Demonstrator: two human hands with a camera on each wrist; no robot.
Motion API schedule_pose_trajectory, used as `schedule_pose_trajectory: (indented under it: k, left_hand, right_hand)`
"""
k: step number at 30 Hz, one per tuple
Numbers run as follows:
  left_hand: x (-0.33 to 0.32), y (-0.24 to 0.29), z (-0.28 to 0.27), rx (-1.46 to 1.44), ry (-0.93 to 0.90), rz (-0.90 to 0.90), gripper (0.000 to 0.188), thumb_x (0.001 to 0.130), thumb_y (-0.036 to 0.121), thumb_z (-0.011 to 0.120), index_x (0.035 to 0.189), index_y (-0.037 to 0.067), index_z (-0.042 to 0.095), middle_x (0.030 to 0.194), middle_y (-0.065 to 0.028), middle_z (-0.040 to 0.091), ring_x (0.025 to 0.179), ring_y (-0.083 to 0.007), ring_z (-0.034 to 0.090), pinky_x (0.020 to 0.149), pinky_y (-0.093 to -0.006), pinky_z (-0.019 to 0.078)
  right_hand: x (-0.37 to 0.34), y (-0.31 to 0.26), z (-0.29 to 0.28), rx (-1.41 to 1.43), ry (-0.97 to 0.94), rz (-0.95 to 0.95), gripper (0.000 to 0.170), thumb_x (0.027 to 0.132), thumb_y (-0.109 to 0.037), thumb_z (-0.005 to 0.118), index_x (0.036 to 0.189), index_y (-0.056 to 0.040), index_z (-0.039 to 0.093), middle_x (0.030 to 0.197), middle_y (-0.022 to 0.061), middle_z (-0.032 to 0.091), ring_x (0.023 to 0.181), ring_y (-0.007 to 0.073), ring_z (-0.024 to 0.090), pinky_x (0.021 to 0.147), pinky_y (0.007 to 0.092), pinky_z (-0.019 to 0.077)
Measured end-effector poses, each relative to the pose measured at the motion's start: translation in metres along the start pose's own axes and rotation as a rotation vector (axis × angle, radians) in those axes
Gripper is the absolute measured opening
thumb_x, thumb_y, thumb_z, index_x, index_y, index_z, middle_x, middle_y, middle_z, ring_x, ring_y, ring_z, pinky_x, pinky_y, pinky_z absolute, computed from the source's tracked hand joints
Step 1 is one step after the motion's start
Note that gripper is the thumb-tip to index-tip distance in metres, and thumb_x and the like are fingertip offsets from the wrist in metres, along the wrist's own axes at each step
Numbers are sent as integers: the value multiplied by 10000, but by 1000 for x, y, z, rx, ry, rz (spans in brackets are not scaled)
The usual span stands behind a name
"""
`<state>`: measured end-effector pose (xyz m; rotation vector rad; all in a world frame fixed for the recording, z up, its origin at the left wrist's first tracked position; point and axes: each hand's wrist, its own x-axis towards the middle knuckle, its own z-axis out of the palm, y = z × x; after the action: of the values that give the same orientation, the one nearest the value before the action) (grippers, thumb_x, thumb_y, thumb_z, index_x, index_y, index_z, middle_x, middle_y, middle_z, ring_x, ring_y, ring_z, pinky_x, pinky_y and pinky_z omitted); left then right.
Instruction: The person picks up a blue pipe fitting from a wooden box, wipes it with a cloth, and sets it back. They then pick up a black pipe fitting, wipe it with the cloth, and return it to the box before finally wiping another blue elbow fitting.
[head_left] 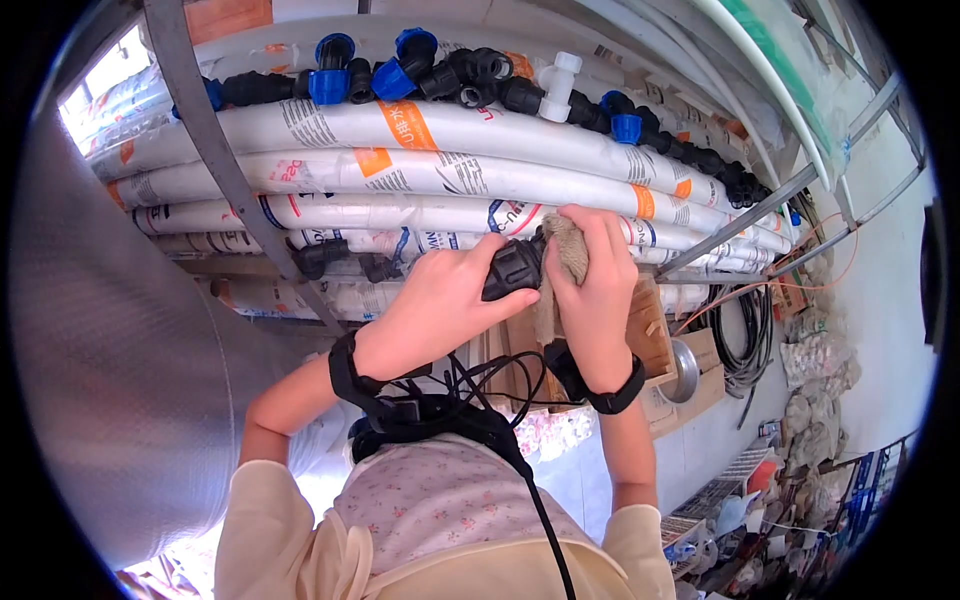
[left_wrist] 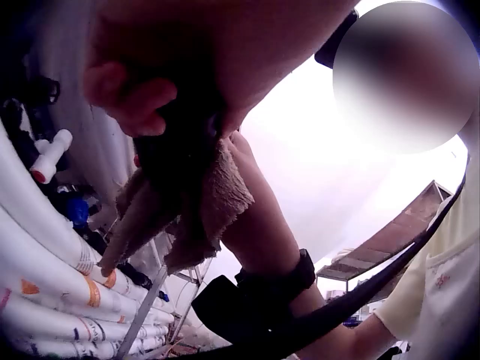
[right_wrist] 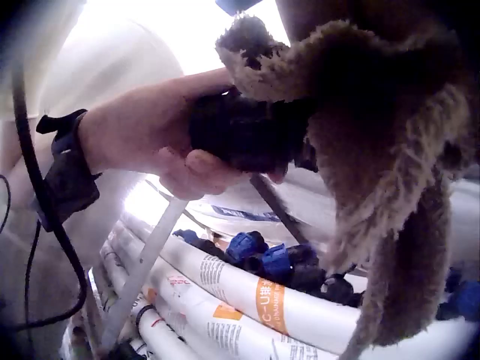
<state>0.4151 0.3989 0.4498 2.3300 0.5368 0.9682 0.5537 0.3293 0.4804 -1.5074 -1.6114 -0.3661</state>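
A black ribbed pipe fitting (head_left: 513, 269) is gripped by the left hand (head_left: 440, 300), its thumb along the near side. The right hand (head_left: 600, 300) holds a brown-grey cloth (head_left: 566, 250) against the fitting's right end. In the right wrist view the left hand (right_wrist: 142, 135) wraps round the dark fitting (right_wrist: 236, 131), and the frayed cloth (right_wrist: 375, 157) covers its other end and hangs down. The left wrist view shows the cloth (left_wrist: 225, 195) hanging below the left hand (left_wrist: 135, 94); the fitting there is in deep shadow.
White wrapped pipes (head_left: 300, 130) lie stacked on a metal rack (head_left: 210, 140), with black and blue fittings (head_left: 395, 75) and a white tee (head_left: 560, 85) on top. Below are a wooden box (head_left: 650, 330), a round metal dish (head_left: 682, 372) and coiled black hose (head_left: 745, 345). A large grey roll (head_left: 130, 350) stands left.
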Motion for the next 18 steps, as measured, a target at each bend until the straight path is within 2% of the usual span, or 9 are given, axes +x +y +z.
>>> schedule_pose_trajectory:
  k: [5,8,10,13,14,16,17,18]
  left_hand:
    - [5,-4,1,-122,0,34,490,745,324,623,1007,-52,452,623,-216,546,584,-347,570,526,-380,453]
    - [10,-9,1,-413,-202,-138,472,780,312,600,1035,-46,429,627,-156,561,542,-247,581,499,-322,455]
    - [11,-11,-1,-710,-355,-277,455,803,307,579,1049,-40,414,622,-99,554,533,-168,565,480,-269,441]
    - [12,-7,-2,-994,-565,-394,442,821,301,564,1064,-29,398,632,-41,543,525,-93,541,464,-208,415]
    - [12,-5,-2,-1061,-632,-418,439,824,300,562,1067,-25,394,639,-27,539,524,-75,532,461,-190,406]
    - [8,-7,6,-968,-584,-357,446,811,295,580,1065,-22,396,660,-41,545,514,-75,527,459,-191,408]
    - [6,-7,9,-922,-560,-327,450,805,293,589,1063,-21,397,671,-48,548,509,-75,524,459,-191,408]
    - [6,-1,5,-767,-501,-314,496,774,315,620,1066,-22,404,697,-76,555,555,-121,546,508,-245,434]
  right_hand:
    - [-3,8,8,-21,146,-75,391,584,34,642,952,-40,534,916,117,525,762,306,565,629,338,460]
    - [-7,10,5,-78,197,-134,393,576,37,644,948,-34,537,908,125,540,761,301,567,623,334,461]
    - [-11,12,2,-113,218,-158,395,575,43,640,949,-27,535,904,131,549,762,298,568,623,332,462]
    - [-18,15,-1,-7,228,-176,385,577,56,629,942,-18,532,885,139,554,770,300,566,655,327,461]
    - [-19,14,-3,15,240,-138,327,632,61,591,944,-7,521,884,136,555,783,273,564,681,325,457]
    - [-19,13,-6,57,268,-64,215,742,71,514,949,15,499,880,129,557,809,219,561,733,322,449]
    - [-20,16,-8,158,327,51,195,769,42,496,962,14,485,894,135,552,812,220,564,738,327,452]
    - [-19,23,-9,260,385,166,179,796,13,477,975,13,472,908,141,547,815,222,566,744,332,455]
